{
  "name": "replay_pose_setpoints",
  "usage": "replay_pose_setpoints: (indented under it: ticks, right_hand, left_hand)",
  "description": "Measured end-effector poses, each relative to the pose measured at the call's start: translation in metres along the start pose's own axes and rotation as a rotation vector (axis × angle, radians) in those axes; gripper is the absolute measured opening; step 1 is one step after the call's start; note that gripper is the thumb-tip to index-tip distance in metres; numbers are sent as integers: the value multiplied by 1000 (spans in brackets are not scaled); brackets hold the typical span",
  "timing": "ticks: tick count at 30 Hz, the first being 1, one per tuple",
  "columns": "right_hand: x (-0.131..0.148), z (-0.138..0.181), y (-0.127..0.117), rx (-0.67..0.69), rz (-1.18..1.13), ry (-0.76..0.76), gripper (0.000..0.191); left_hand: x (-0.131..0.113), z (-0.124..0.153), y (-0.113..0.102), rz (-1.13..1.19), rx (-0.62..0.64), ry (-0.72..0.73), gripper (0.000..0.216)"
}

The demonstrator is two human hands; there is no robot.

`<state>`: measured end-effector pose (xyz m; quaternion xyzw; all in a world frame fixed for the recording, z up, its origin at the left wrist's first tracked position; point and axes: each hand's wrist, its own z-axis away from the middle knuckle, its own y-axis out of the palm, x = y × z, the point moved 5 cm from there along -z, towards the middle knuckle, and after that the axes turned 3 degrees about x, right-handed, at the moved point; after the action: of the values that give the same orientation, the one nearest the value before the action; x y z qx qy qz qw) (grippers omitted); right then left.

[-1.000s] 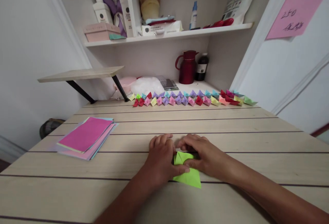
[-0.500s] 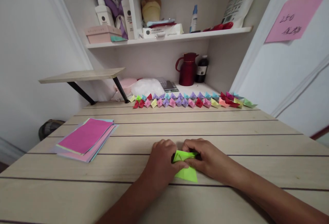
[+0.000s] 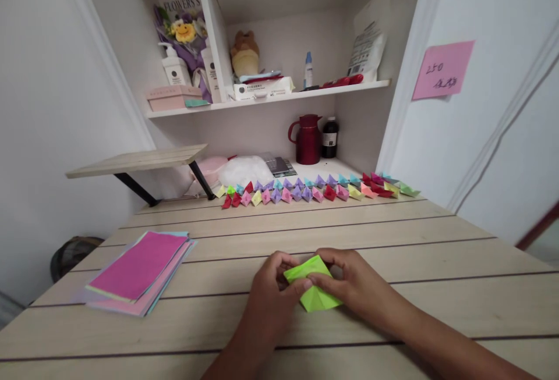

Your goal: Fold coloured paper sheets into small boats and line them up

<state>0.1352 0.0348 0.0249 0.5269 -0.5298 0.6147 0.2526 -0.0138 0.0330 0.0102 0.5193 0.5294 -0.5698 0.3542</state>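
Observation:
A partly folded sheet of lime-green paper is held low in the middle of the head view, just over the wooden table. My left hand pinches its left side, thumb on top and fingers curled behind. From the right, my right hand grips the same paper, its thumb lying across the front near the left thumb. The two thumb tips almost meet on the paper. Fingers behind the sheet are partly hidden.
Rows of small folded paper boats line the table's back edge. A stack of coloured paper lies at left, below a small raised wooden shelf. Behind stand a red jug and a dark bottle.
The green paper has turned in my hands and its upper part now stands up as a broader peak. My thumbs have shifted on it. The camera view has tilted upward.

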Motion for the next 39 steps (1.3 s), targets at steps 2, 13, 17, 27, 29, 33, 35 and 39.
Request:
replay_pose_setpoints:
  ticks: [2,13,17,27,29,33,35,39]
  right_hand:
    - [7,3,-6,-32,133,-33,22]
    - [1,-3,7,16,-429,-16,38]
    - [-5,-1,7,9,-682,9,54]
    - [-12,-6,11,-50,-645,136,34]
    - [-12,-6,6,-31,-546,130,26]
    - [-4,-3,-2,-51,-190,88,22]
    - [1,-1,-2,-41,-82,69,23]
    - [3,1,4,29,-88,93,22]
  left_hand:
    - [-9,0,-5,-156,-36,83,14]
    - [7,-2,-13,407,-114,-66,31]
    - [20,-3,-18,486,-217,-139,31]
    - [35,-10,7,577,-12,-135,38]
    - [32,-9,10,564,-2,-128,36]
    - [17,-7,10,546,11,-51,34]
    - [13,-5,6,524,-24,-44,31]
    - [13,-1,-1,454,-77,-91,33]
